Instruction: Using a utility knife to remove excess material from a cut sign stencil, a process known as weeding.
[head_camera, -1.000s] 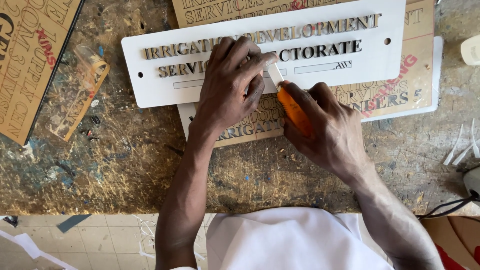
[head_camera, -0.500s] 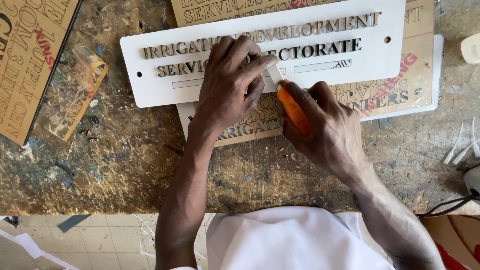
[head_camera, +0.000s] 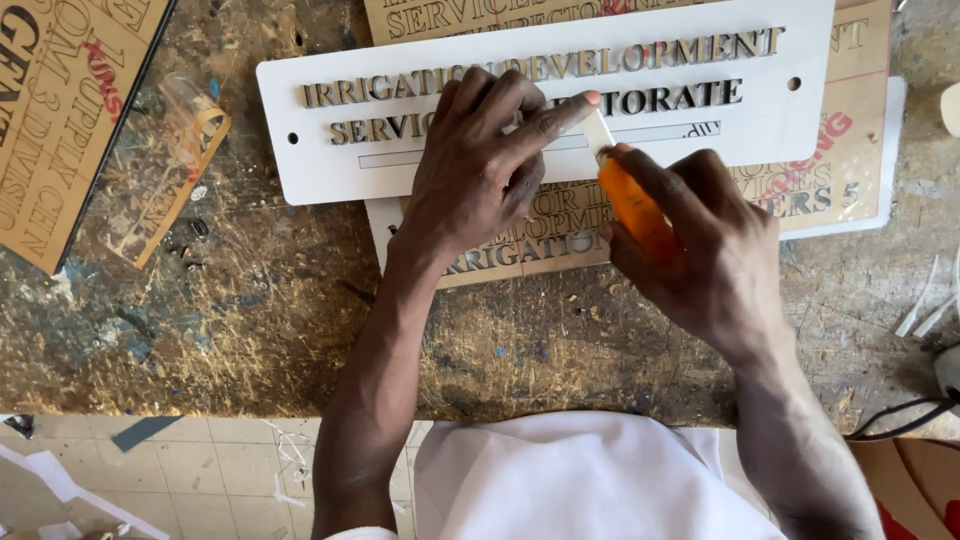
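A white rectangular sign board (head_camera: 330, 165) with raised metallic letters lies on the worn workbench (head_camera: 250, 320). My left hand (head_camera: 480, 165) presses flat on the board's middle, its fingers spread over the letters and the index finger reaching right. My right hand (head_camera: 700, 250) grips an orange-handled tool (head_camera: 632, 205) whose pale tip (head_camera: 598, 130) touches the board just below the second row of letters, beside my left fingertip. Part of the lettering is hidden under my left hand.
Tan lettered boards (head_camera: 840, 150) lie under the white sign and another (head_camera: 60, 110) at the far left. A small clear lettered strip (head_camera: 170, 170) rests left of the sign. White scraps (head_camera: 925, 310) and a black cable (head_camera: 900, 425) sit at the right edge. Tiled floor (head_camera: 200, 470) shows below.
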